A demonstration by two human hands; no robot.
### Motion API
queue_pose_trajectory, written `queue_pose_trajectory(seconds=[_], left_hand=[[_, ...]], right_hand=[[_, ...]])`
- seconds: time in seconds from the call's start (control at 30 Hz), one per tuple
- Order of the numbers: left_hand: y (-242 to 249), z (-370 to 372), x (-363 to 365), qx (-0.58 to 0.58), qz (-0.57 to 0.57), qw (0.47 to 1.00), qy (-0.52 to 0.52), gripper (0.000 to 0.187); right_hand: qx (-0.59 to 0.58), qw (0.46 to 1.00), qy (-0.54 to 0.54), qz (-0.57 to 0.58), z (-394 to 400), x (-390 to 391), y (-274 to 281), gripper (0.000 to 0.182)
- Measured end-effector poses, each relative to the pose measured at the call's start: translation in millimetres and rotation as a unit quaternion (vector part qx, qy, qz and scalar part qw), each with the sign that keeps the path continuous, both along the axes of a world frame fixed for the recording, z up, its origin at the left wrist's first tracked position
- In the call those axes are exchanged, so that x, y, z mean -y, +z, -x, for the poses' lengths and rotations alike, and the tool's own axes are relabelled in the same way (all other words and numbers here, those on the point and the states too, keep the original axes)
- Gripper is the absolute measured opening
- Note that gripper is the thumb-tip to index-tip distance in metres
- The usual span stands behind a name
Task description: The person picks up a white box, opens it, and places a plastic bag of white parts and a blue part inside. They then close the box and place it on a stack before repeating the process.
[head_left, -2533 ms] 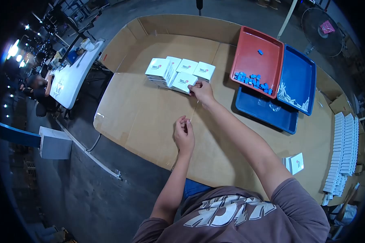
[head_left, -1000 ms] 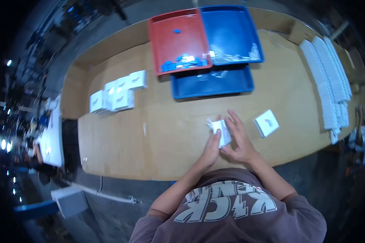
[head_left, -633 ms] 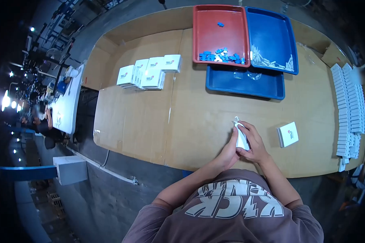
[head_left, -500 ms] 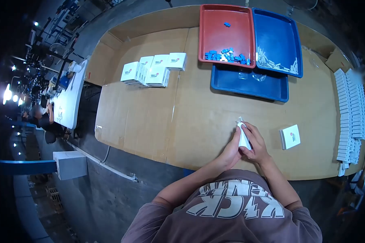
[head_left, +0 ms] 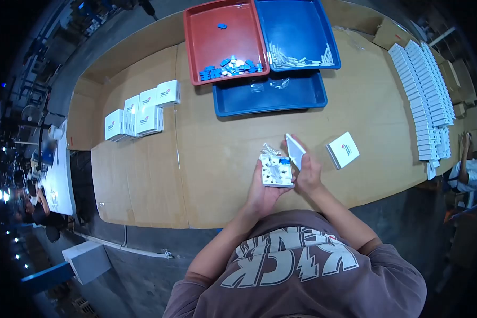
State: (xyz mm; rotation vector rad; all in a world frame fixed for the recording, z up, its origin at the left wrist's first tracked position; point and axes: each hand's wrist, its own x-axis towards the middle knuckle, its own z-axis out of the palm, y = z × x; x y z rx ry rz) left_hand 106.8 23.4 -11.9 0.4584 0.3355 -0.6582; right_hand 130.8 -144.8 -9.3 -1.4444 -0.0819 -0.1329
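Observation:
My left hand (head_left: 261,197) is closed around the edge of a shallow white box (head_left: 277,179), which lies face up with its inside showing. Small white pieces and a blue clip-like piece (head_left: 284,161) sit in it. Crumpled clear plastic (head_left: 271,149) sticks out past the box's far edge. In my right hand (head_left: 309,174) is the flat white lid (head_left: 295,151), held tilted on edge just right of the box. A closed white box with a printed logo (head_left: 343,150) rests on the cardboard-covered table (head_left: 217,153), to the right of my right hand.
Beyond my hands are a red tray (head_left: 222,45) of small blue pieces, a blue tray (head_left: 297,29) of white sticks, and a lower blue tray (head_left: 270,100). Printed white boxes (head_left: 149,119) are stacked left; long rows of white boxes (head_left: 424,100) stand right. People sit at both sides.
The white box, earlier upright and closed between both hands, is now opened. Its lid has come away to the right in my right hand. The camera view has shifted right.

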Motion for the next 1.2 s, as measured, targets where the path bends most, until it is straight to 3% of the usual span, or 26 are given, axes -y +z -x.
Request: queue_pose_trajectory(seconds=[0.1,0.13,0.23,0.27,0.3,0.37,0.4,0.5,0.6,0.73,0.97,1.2], left_hand=[[16,-3,-9,-0.005,0.012,1.000,0.011,0.069],[19,-5,-13,-0.005,0.001,1.000,0.019,0.068],[32,-6,-20,0.058,-0.061,0.995,0.051,0.070],[23,-7,-22,0.116,-0.026,0.991,0.068,0.055],[25,-6,-20,0.131,-0.087,0.986,0.058,0.054],[30,-4,-15,0.161,-0.207,0.964,0.037,0.057],[28,-3,-14,0.166,-0.198,0.965,0.037,0.061],[24,-2,-10,0.206,-0.200,0.957,0.041,0.070],[30,0,-11,0.266,-0.246,0.932,0.034,0.070],[24,6,-12,0.227,-0.232,0.941,0.095,0.069],[23,15,2,0.171,-0.233,0.933,0.213,0.061],[39,18,1,0.136,-0.240,0.920,0.278,0.053]], right_hand=[[0.061,0.964,-0.018,0.260,-22,24,31,0.045],[0.035,0.960,-0.012,0.276,-22,27,33,0.042],[0.181,0.824,-0.043,0.535,-19,30,51,0.040],[0.158,0.859,-0.040,0.486,-17,27,46,0.038],[0.131,0.882,-0.027,0.453,-14,21,44,0.036],[0.077,0.921,-0.003,0.382,-10,7,43,0.035],[0.054,0.927,0.015,0.372,-9,-2,51,0.033],[-0.130,0.970,0.069,0.193,-10,-18,43,0.031],[-0.160,0.967,0.093,0.175,-15,-24,46,0.030],[-0.173,0.967,0.113,0.148,-17,-31,43,0.031],[-0.134,0.953,0.107,0.248,-13,-47,42,0.030],[-0.089,0.964,0.116,0.221,-18,-66,53,0.034]])
